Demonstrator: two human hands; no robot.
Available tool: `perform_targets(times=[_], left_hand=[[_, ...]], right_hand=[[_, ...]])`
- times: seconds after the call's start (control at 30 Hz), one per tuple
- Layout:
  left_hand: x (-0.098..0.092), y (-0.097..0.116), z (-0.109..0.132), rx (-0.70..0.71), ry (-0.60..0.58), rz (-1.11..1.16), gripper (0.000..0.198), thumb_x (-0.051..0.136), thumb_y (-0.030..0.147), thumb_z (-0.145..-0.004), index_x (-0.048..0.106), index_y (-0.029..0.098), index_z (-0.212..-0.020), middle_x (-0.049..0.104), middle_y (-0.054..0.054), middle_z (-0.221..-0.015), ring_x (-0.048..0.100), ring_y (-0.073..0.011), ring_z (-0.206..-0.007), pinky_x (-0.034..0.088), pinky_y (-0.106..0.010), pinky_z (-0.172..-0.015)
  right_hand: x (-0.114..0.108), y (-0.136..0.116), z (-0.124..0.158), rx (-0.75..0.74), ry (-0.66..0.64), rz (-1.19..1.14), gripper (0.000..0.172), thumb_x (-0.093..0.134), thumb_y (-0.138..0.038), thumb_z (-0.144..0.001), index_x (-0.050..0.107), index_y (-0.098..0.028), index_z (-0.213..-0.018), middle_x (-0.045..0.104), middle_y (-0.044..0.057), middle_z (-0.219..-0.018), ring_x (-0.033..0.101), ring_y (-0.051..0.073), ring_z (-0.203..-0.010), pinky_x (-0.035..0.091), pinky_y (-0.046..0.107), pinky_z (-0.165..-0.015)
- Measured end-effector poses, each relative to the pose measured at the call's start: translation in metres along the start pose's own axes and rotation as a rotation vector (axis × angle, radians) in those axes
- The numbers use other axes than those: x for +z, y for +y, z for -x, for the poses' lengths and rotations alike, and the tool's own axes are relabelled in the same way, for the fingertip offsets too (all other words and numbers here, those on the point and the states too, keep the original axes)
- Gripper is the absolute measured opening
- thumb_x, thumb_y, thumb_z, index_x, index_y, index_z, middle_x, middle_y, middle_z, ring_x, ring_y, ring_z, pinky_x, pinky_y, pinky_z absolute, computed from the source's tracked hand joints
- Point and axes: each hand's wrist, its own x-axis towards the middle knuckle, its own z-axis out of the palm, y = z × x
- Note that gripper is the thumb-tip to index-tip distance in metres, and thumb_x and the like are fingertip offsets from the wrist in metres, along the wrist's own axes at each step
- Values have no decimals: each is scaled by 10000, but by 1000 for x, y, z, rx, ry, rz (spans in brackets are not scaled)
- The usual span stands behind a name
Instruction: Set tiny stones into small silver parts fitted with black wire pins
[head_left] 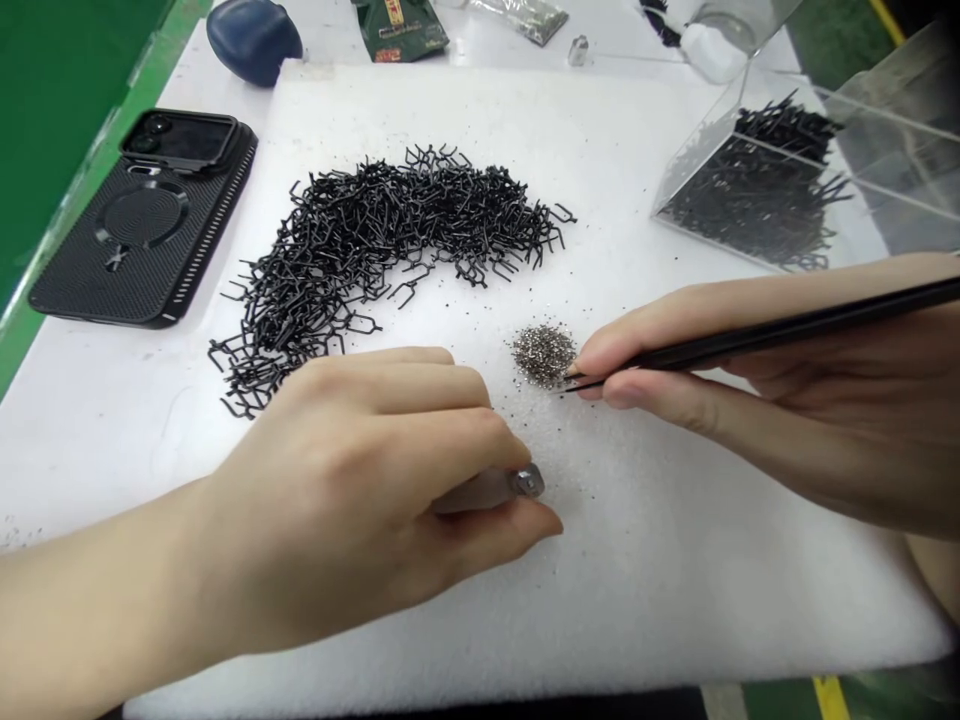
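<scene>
Mostly hidden inside left hand (375,480): grey piece (491,488), with silver end and short stretch of body in sight. Pinched there between thumb and forefinger, other fingers curled. Cut off at right edge of frame: right hand (720,390) and rear end of black tweezers (750,338), pinched between thumb and fingers. Fine tips hard to make out; cannot tell about anything between them. Partly covered by left hand: lower end of curved pile of forked black pieces (405,215). Hazy through clear walls of box (682,185), upper right: more black pieces.

White sheet (660,590) with lower edge near bottom of frame, left side crossed by forearm. Open room at lower right, below the 2 hands; bare strip at top. Tighter at centre.

Tiny metal bits (541,352) in 1 small heap at centre, just left of right fingertips, above silver end; tweezer tips at heap's lower right. Black pile above left hand.
</scene>
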Motion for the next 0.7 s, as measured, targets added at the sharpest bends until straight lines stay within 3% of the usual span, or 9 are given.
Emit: perform_targets(times=[0.17, 0.3, 0.43, 0.6, 0.7], left_hand=[[-2, 4, -2, 2, -16, 10, 236, 743, 197, -1082, 799, 213, -854, 697, 36, -734, 619, -135, -671, 523, -333, -625], [-9, 11, -3, -41, -79, -25, 219, 708, 171, -1112, 824, 206, -929, 733, 38, -790, 618, -130, -690, 569, -329, -702], [-12, 11, -3, -46, -104, -15, 192, 728, 150, -1098, 835, 204, -948, 751, 41, -809, 610, -123, -673, 542, -322, -666], [-7, 4, -4, -22, -68, 67, 199, 727, 134, -1088, 833, 203, -934, 717, 49, -762, 626, -126, -695, 551, -304, -680], [-5, 0, -4, -5, -56, 102, 201, 729, 146, -1086, 836, 196, -923, 696, 47, -749, 631, -126, -706, 552, -295, -696]], right_hand=[[1, -2, -1, 1, 0, -9, 40, 942, -425, -1103, 953, -416, -1140, 957, -92, -1157, 934, 245, -990, 791, 406, -902], [-1, -2, -1, 14, 4, 2, 50, 937, -462, -1102, 954, -417, -1118, 955, -88, -1128, 926, 248, -998, 780, 403, -834], [-1, -1, 0, -4, 4, 19, 52, 944, -445, -1098, 957, -434, -1147, 954, -86, -1122, 922, 258, -997, 762, 409, -767], [-1, -1, -1, -2, 12, 1, 47, 939, -475, -1098, 959, -450, -1133, 951, -85, -1102, 912, 265, -974, 731, 415, -718], [-2, 1, -3, 16, -10, 7, 55, 934, -473, -1099, 962, -437, -1130, 949, -73, -1108, 903, 267, -970, 737, 431, -761]])
